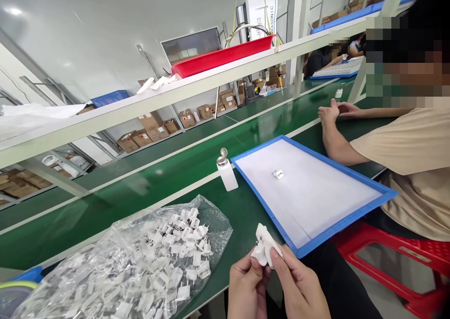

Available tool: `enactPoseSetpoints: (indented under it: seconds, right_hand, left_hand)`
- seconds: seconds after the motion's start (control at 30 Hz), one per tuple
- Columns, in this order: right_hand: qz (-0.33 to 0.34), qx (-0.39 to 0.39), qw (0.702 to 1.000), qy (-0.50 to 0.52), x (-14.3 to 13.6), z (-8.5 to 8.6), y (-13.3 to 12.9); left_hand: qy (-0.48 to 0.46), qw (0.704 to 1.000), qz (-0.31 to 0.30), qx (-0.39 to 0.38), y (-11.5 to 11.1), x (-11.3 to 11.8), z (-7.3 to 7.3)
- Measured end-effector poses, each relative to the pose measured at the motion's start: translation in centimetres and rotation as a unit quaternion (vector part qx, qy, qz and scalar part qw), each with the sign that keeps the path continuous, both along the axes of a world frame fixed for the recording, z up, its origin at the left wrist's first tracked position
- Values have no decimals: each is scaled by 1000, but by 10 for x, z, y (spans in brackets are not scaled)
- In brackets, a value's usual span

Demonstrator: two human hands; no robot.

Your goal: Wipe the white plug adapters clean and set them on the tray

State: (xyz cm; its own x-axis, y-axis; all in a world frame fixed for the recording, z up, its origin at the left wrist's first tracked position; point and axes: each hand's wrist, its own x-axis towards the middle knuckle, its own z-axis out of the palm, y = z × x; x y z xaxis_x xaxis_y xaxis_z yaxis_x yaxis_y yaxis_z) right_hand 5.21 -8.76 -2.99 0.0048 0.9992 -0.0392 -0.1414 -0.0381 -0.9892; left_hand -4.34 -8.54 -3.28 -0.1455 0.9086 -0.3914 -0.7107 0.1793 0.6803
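Observation:
My left hand (248, 286) and my right hand (300, 286) meet at the bottom of the view, together pinching a small white plastic plug part (264, 245) with a bit of white cloth under it. A clear plastic bag (140, 258) full of several similar white plug parts lies on the green bench to the left of my hands. A blue-rimmed white tray (351, 218) lies to the right, holding one single plug part (278, 174).
A small white pump bottle (227, 171) stands at the tray's far left corner. A co-worker in a beige shirt (415, 164) sits at right on a red stool (404, 258), hands on the bench. An overhead shelf (197, 87) carries a red tray (221, 56).

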Motion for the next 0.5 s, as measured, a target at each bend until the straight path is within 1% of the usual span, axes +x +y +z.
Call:
enactPoseSetpoints:
  seconds: [0.07,0.13,0.2,0.27,0.3,0.33,0.37,0.43,0.5]
  right_hand:
    - [-18,9,1000,-13,0,5,-4]
    - [-17,11,1000,-22,5,9,-4]
    - [-18,-6,1000,-17,13,11,-1]
    - [-64,-30,997,-16,22,10,2]
    - [-97,-33,994,-28,26,9,3]
    - [-124,-16,991,-49,29,9,3]
    - [-143,24,986,-77,31,9,3]
    - [-152,149,967,-137,32,11,1]
    - [-123,285,935,-173,29,14,0]
  left_hand:
    - [-47,999,6,-24,0,-3,1]
    - [-85,995,7,-55,1,-6,4]
    - [-113,990,11,-90,3,-7,8]
    - [-117,987,13,-108,4,-6,15]
    - [-109,988,13,-109,4,-5,18]
    - [-95,990,12,-104,3,-4,21]
    - [-78,992,10,-94,2,-3,24]
    - [-40,997,12,-67,0,0,29]
    - [2,999,19,-34,-2,1,33]
